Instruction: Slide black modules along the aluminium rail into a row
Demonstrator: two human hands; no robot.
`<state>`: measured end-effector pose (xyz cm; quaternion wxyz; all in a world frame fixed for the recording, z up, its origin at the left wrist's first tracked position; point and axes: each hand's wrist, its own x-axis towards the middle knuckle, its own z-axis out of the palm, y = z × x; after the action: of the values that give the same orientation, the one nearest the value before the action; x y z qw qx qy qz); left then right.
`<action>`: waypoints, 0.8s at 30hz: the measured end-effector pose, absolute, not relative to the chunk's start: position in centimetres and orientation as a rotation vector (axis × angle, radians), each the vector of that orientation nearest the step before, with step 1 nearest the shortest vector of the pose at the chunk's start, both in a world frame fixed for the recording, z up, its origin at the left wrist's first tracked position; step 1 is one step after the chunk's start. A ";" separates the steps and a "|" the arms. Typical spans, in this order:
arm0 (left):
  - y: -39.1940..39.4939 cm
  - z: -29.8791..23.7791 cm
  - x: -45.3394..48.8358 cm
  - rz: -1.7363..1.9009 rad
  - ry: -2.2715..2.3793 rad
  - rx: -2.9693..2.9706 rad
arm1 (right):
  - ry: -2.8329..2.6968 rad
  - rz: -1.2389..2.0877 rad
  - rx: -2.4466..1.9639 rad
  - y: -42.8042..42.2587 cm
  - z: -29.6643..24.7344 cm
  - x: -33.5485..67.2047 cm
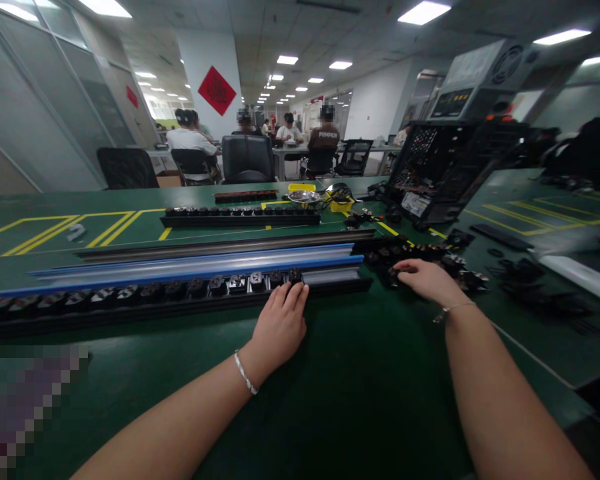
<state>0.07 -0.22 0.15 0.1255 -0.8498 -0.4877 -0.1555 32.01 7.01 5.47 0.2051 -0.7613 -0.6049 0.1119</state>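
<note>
On the green table (pixel 360 373): one long black rail (pixel 180 300), part-filled with socket modules. Behind the rail, blue strips (pixel 195 263). Off the rail's right end, a pile of loose modules (pixel 420 252); your right hand (pixel 427 279) rests palm-down on it, and its grip cannot be made out. Your left hand (pixel 280 323), fingers flat and gripping nothing, touches the rail's last module (pixel 295 275).

Bright rectangular ceiling light panels (pixel 424 12) are glaring overhead; straight edges are bowing at the wide-angle borders; the far background is blurring.

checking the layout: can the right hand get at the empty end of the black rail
Probably yes: the right hand sits on loose sockets beside the rail's empty end, nothing between them.
</note>
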 end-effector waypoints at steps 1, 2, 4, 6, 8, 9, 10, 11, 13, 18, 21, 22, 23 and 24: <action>-0.2 0.2 0.1 -0.448 -1.422 -2.476 | -1.759 0.383 -2.120 7.0 5.5 32.5; -0.2 0.2 0.1 -0.444 -1.424 -2.475 | -1.821 0.440 -2.128 7.0 5.4 32.8; -0.2 0.2 0.1 -0.440 -1.425 -2.476 | -1.905 0.493 -2.170 7.1 5.1 33.2; -0.2 0.3 0.1 -0.439 -1.422 -2.478 | -1.943 0.466 -2.237 7.4 4.7 33.3; -0.2 0.3 0.1 -0.438 -1.420 -2.478 | -1.953 0.375 -2.282 7.6 4.3 33.1; -0.2 0.3 0.1 -0.437 -1.419 -2.477 | -1.952 0.322 -2.290 7.6 4.1 33.0; -0.2 0.3 0.1 -0.438 -1.419 -2.474 | -1.945 0.275 -2.294 7.7 4.0 32.9; -0.2 0.3 0.1 -0.440 -1.419 -2.471 | -1.935 0.237 -2.296 7.7 3.9 32.7; -0.2 0.2 0.1 -0.449 -1.413 -2.470 | -1.901 0.179 -2.310 7.7 3.8 32.5; -0.1 0.1 0.0 -0.462 -1.403 -2.481 | -1.852 0.108 -2.335 7.8 3.6 32.4; -0.1 0.1 0.0 -0.464 -1.414 -2.484 | -1.841 0.073 -2.343 8.0 3.2 32.5; -0.1 0.1 0.1 -0.467 -1.418 -2.484 | -1.838 0.056 -2.344 8.1 3.1 32.5; -0.1 0.1 0.1 -0.470 -1.419 -2.486 | -1.836 0.039 -2.346 8.2 3.0 32.6; -0.1 0.1 0.1 -0.474 -1.418 -2.487 | -1.832 0.021 -2.350 8.2 2.8 32.6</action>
<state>0.10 -0.09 0.14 0.1193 -0.8509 -0.4852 -0.1622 32.62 8.20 2.85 0.0808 -0.7859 -0.6130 0.0069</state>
